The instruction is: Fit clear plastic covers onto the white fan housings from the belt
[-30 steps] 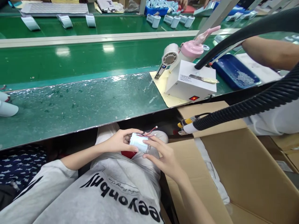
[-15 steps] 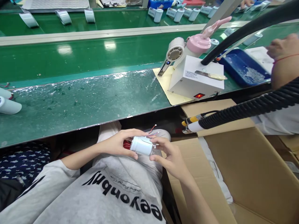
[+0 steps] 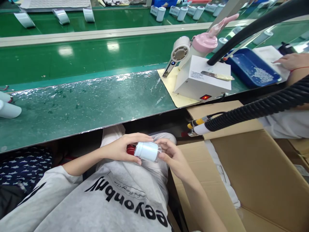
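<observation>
Over my lap, a light-blue cylindrical housing (image 3: pixel 146 151) lies on its side between my hands. My left hand (image 3: pixel 123 147) is wrapped round its left end, thumb below and fingers above. A red round part (image 3: pixel 130 149) shows at that end, against the palm. The fingers and thumb of my right hand (image 3: pixel 172 155) close on the clear end (image 3: pixel 159 152) at the right. What sits inside the clear end is too small to make out.
A green bench (image 3: pixel 84 103) runs ahead, with light-blue housings (image 3: pixel 9 109) at its left. A white box (image 3: pixel 202 79) with a lit red switch stands right. A black hose (image 3: pixel 256 108) hangs over an open carton (image 3: pixel 265 174). Beyond are a blue tray (image 3: pixel 243 64) and a co-worker's hand (image 3: pixel 293 61).
My right fingers have closed in on the clear end. The thin wires that stuck up behind the housing are out of sight. The co-worker's hand has come down beside the blue tray.
</observation>
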